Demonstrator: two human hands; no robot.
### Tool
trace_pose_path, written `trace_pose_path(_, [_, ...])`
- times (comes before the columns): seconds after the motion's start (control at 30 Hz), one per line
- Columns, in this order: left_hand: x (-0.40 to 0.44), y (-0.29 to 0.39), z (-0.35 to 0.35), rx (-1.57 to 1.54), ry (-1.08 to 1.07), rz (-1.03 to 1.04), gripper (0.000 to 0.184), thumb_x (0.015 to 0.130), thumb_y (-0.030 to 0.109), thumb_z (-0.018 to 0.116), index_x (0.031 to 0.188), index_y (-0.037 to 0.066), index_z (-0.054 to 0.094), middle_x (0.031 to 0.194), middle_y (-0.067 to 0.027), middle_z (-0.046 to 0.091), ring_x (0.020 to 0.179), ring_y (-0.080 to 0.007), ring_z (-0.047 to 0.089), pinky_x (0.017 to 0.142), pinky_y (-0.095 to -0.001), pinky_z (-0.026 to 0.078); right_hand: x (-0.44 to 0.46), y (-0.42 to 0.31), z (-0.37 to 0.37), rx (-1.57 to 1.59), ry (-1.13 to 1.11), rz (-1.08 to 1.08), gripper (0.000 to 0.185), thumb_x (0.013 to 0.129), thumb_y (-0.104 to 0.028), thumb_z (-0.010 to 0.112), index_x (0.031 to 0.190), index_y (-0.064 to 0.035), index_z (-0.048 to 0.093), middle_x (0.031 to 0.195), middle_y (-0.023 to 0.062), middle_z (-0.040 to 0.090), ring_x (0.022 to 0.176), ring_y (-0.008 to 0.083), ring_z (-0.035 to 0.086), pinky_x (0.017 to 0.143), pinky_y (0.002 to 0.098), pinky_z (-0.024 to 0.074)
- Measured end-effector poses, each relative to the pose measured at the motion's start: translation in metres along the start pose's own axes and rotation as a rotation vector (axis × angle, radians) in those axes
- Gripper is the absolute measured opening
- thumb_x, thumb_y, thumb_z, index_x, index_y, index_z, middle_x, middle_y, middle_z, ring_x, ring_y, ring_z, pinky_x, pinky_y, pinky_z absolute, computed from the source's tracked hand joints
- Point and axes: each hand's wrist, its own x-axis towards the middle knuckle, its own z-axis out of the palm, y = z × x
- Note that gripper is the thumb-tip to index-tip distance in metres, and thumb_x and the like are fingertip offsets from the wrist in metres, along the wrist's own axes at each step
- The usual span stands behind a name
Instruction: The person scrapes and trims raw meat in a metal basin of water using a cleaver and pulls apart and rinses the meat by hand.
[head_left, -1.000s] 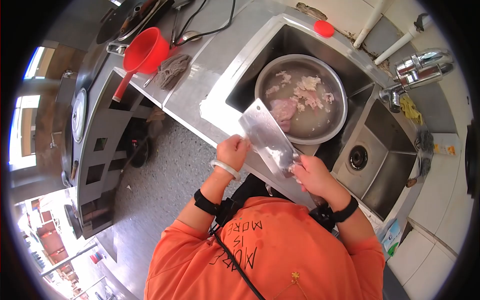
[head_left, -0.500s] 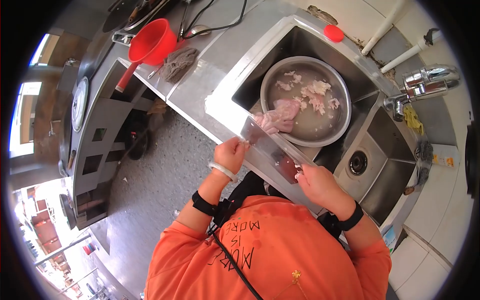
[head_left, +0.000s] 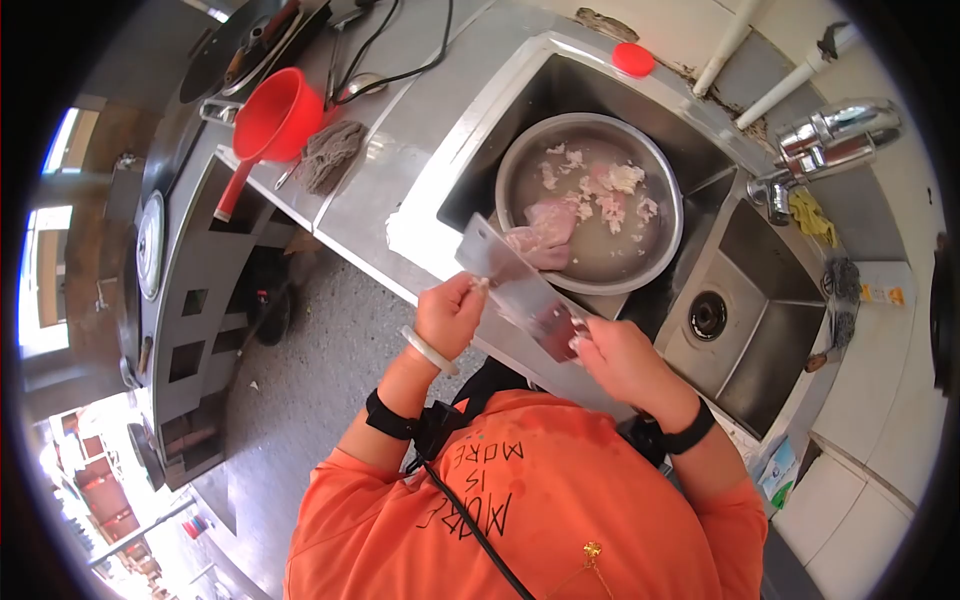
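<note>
A wide-bladed cleaver (head_left: pixel 515 285) is held slantwise over the sink's front rim, its face turned partly upward. My right hand (head_left: pixel 618 360) is closed round its handle end, with small pale bits on the fingers. My left hand (head_left: pixel 448 315) is closed in a pinch at the blade's near edge. A whitish scrap shows at its fingertips, too small to name. Beyond the blade, a large metal basin (head_left: pixel 668 165) of cloudy water stands in the left sink bowl. Inside it are a pink piece of raw meat (head_left: pixel 545 228) and loose pale shreds (head_left: pixel 612 190).
The right sink bowl (head_left: pixel 745 310) has a black drain, with a chrome faucet (head_left: pixel 825 150) above. On the counter at left lie a red dipper (head_left: pixel 275 115), a grey rag (head_left: pixel 332 157) and a black cable (head_left: pixel 400 65). A red lid (head_left: pixel 632 60) sits behind the sink.
The cleaver has tipped, showing more of its face, and its far end has risen. Both hands shift slightly with it. The whole view has moved a little.
</note>
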Motion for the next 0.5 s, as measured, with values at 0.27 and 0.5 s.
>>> trace_pose_path(0.27, [0.028,0.058,-0.028,-0.023,-0.044,0.14,0.017,0.087,0.006,0.048,0.079,-0.002,0.061,0.06,0.0014,0.056,0.047,-0.0014,0.04,0.043,-0.0197,0.034,-0.008,0.005,-0.022,0.596,-0.081,0.353,0.016,0.082,-0.012,0.049,0.082,0.0034,0.053,0.06,0.0053,0.052,0.043,0.0108,0.047,0.041,0.028,0.039])
trace_pose_path(0.5, [0.052,0.08,-0.023,0.1,-0.115,0.303,0.014,0.086,0.005,0.052,0.076,-0.003,0.057,0.061,-0.0004,0.056,0.055,-0.004,0.04,0.048,-0.0219,0.036,-0.019,0.014,-0.034,0.967,-0.036,0.378,0.015,0.084,-0.011,0.052,0.088,0.0023,0.056,0.064,0.0016,0.051,0.045,0.0085,0.047,0.041,0.0226,0.0372])
